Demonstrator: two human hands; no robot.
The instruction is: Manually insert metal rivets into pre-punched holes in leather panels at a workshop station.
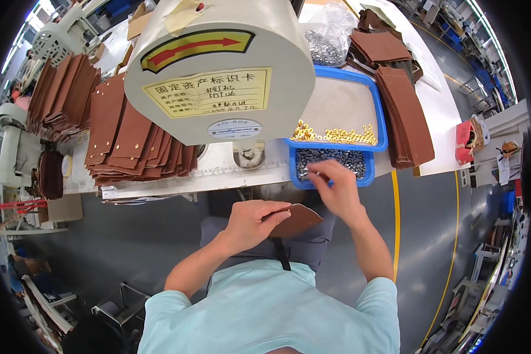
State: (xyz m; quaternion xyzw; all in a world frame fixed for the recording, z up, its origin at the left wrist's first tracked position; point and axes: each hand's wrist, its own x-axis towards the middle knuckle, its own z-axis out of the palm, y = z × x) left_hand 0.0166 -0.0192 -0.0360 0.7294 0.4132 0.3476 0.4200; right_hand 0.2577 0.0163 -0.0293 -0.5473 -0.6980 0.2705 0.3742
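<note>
Close to my lap, my left hand [251,224] grips a brown leather-like piece [302,223], thumb on top near its edge. My right hand [340,190] hovers at the front of a small blue tray [370,177] full of small dark and silver metal fasteners [336,158]. Its thumb and forefinger are pinched together; whatever is between them is too small to make out. Just behind, a larger blue tray [379,112] holds small gold-coloured metal fasteners [336,135], gathered along its near side.
A pale machine head [218,133] overhangs the white table [218,180]. Brown panels with gold fasteners [115,127] are piled left of it, beside further panels [68,91]. Another brown stack [402,118] lies right of the trays. A clear bag of metal parts [327,44] sits behind them.
</note>
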